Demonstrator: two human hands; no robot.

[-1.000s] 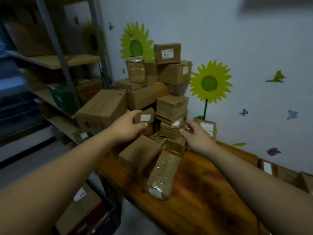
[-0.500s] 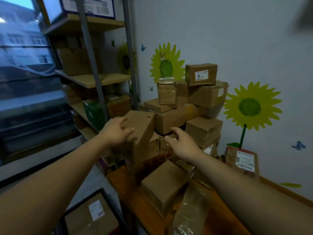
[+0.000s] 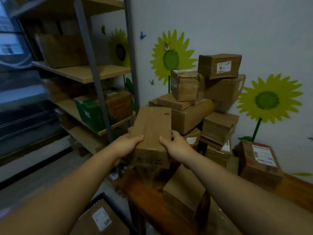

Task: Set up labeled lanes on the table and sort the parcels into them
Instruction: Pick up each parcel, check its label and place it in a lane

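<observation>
Thumbs of left hand (image 3: 126, 146) and right hand (image 3: 176, 146) show on the box (image 3: 153, 129). The fingers go round its sides, mostly out of sight. Marks on its near face are blurred. On the top parcel (image 3: 218, 60), the label (image 3: 223, 66) reads "9", rest too small. The shelves (image 3: 81, 72) at left are smeared. The floor carton (image 3: 100, 219) is cut by the bottom edge. The worktop (image 3: 147, 195) is largely covered by arms and parcels.

Dim room; white wall (image 3: 220, 22), sunflower decals (image 3: 171, 56); metal shelving (image 3: 94, 72) left.

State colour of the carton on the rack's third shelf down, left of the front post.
Green carton; the head view shows it best.
</observation>
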